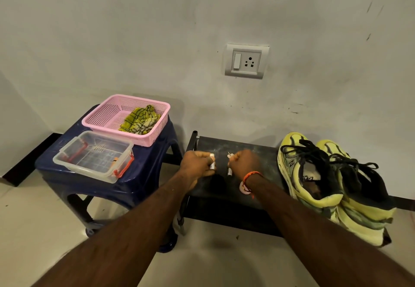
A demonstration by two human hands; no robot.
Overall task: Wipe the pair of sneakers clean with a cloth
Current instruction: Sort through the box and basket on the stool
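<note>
Head view: one frame, looking down at a low black rack and a stool against a wall.
Sneakers: pair of yellow-green sneakers [332, 188] with black laces, side by side at the right end of the black rack [224, 188], toes toward the wall, heels toward the camera; neither hand touches them.
Cloth: yellow-green checked cloth [140, 119] lies crumpled in the right part of the pink basket [103, 116], well apart from the sneakers.
Left hand: left hand [196, 163] over the left part of the rack, fingers curled; grip closed on a small white cylindrical item [212, 162], identity not readable.
Right hand: right hand [244, 163] just beside the left, fingers curled; grip pinching a small white-and-grey piece [229, 163], blurred, cannot tell what it is. Orange thread band [251, 178] on the wrist.
Gap between hands: small; the two held items are apart.
Stool: dark blue plastic stool [94, 183] left of the rack carries the pink basket at the back and a clear lidless container [93, 155] with red clips in front.
Container contents: a small orange item at the bottom right; nothing else readable.
Wall: grey, scuffed, with a switch-and-socket plate [246, 61] above the rack.
Floor: pale tiles [33, 230].
</note>
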